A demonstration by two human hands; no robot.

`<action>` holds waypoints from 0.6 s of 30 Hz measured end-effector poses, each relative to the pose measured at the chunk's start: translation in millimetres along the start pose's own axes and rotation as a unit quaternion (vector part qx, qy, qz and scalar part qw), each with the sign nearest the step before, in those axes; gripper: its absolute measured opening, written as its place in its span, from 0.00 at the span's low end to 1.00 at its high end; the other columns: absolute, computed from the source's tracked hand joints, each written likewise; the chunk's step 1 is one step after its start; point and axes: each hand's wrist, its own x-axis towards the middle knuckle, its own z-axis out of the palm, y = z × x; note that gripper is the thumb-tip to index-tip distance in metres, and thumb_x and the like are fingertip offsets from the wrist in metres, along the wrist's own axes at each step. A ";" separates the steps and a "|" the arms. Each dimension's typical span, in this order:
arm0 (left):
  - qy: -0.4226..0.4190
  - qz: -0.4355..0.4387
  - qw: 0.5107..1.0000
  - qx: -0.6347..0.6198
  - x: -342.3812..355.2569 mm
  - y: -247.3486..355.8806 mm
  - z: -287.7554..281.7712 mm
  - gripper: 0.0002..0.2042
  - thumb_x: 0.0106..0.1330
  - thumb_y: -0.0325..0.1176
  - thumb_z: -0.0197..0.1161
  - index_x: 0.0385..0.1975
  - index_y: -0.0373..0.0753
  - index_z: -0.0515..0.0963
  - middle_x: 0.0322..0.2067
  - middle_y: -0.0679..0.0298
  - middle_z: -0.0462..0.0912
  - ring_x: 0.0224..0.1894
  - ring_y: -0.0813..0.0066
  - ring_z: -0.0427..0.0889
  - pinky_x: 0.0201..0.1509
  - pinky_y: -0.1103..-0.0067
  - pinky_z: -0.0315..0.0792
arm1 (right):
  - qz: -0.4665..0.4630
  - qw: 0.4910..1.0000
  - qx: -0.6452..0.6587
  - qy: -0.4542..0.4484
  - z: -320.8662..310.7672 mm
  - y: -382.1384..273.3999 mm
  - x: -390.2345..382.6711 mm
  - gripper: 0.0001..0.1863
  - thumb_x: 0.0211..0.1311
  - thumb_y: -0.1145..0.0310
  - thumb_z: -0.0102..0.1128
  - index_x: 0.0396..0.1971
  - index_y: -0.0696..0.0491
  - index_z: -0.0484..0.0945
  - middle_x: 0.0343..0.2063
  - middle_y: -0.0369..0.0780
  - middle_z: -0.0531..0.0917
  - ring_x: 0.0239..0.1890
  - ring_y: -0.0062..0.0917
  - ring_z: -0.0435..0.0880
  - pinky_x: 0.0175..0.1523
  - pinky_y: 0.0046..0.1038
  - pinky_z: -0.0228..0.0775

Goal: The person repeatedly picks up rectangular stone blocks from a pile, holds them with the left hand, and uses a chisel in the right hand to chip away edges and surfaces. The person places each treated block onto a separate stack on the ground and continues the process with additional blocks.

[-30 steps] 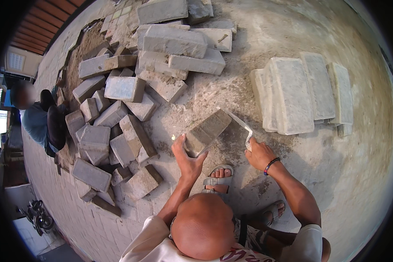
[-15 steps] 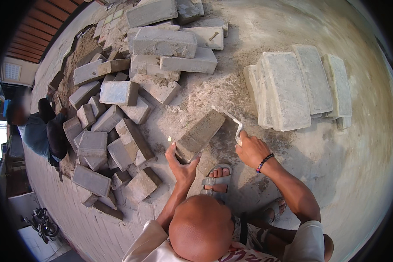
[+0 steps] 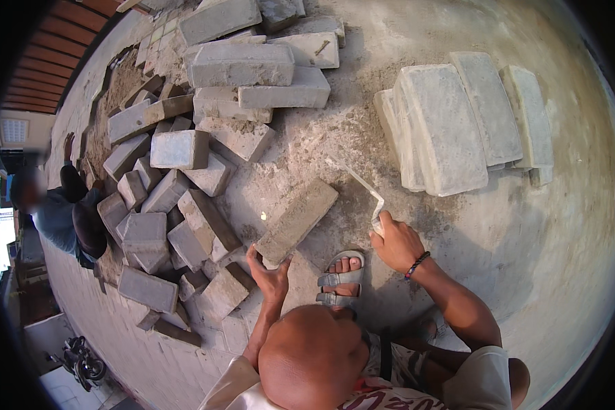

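Paver heap (image 3: 167,191): loosely piled across the left of the frame; a knock could send an upper piece sliding.
Slab stack (image 3: 441,126): upper right, pieces close together; a stumble against it might shift one.
Concrete block (image 3: 297,219): centre, gripped only at its lower-left end by the left hand (image 3: 272,279); that one-ended hold could let it twist or drop, pinching fingers.
Trowel (image 3: 359,179): right of centre, handle clasped in the right hand (image 3: 398,244); a glancing stroke might skid off the block.
Sandalled foot (image 3: 342,277): lower centre, toes bare; a falling block could strike them.
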 end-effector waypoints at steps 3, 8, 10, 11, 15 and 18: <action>-0.031 -0.066 0.997 0.026 -2.7 -19.0 -8.6 0.45 0.48 0.26 0.78 0.64 0.28 0.55 0.59 0.45 0.63 0.63 0.53 0.66 0.67 0.65 0.62 | -0.045 0.997 0.069 -0.007 -0.3 -12.1 -8.0 0.17 0.63 0.62 0.56 0.41 0.60 0.67 0.27 0.57 0.82 0.34 0.55 0.82 0.39 0.51 0.73; -0.014 0.108 0.979 0.170 3.8 13.7 -20.8 0.48 0.54 0.35 0.76 0.68 0.29 0.49 0.64 0.41 0.54 0.68 0.47 0.56 0.70 0.60 0.54 | -0.042 0.968 0.240 -0.056 -15.8 -10.7 -7.6 0.18 0.61 0.65 0.60 0.42 0.62 0.68 0.26 0.58 0.79 0.34 0.54 0.81 0.35 0.43 0.70; -0.031 0.124 0.975 0.183 17.4 23.9 -15.8 0.50 0.55 0.42 0.74 0.70 0.30 0.47 0.65 0.43 0.54 0.69 0.48 0.55 0.71 0.59 0.53 | -0.053 0.968 0.233 -0.071 -14.1 -14.4 -5.3 0.17 0.61 0.64 0.59 0.42 0.62 0.69 0.25 0.57 0.80 0.33 0.54 0.81 0.36 0.44 0.70; -0.039 0.132 0.972 0.189 25.7 29.7 -11.7 0.51 0.56 0.46 0.73 0.70 0.31 0.46 0.65 0.44 0.53 0.69 0.49 0.55 0.71 0.58 0.52 | -0.060 0.972 0.214 -0.079 -11.3 -16.0 -3.1 0.17 0.62 0.63 0.58 0.42 0.61 0.70 0.25 0.57 0.81 0.32 0.54 0.82 0.37 0.46 0.71; -0.102 0.109 0.967 0.206 55.6 65.6 20.0 0.48 0.53 0.38 0.75 0.70 0.34 0.50 0.64 0.43 0.56 0.68 0.47 0.57 0.70 0.58 0.54 | -0.094 0.982 0.117 -0.113 27.3 5.1 22.8 0.18 0.61 0.61 0.56 0.42 0.62 0.71 0.28 0.57 0.82 0.34 0.54 0.82 0.40 0.48 0.72; -0.153 0.131 0.941 0.271 64.0 77.2 35.4 0.46 0.52 0.36 0.74 0.69 0.35 0.52 0.62 0.43 0.60 0.63 0.44 0.60 0.68 0.56 0.53 | -0.047 0.985 0.055 -0.156 34.2 30.5 54.9 0.18 0.58 0.62 0.55 0.42 0.62 0.74 0.31 0.57 0.82 0.37 0.54 0.82 0.43 0.49 0.73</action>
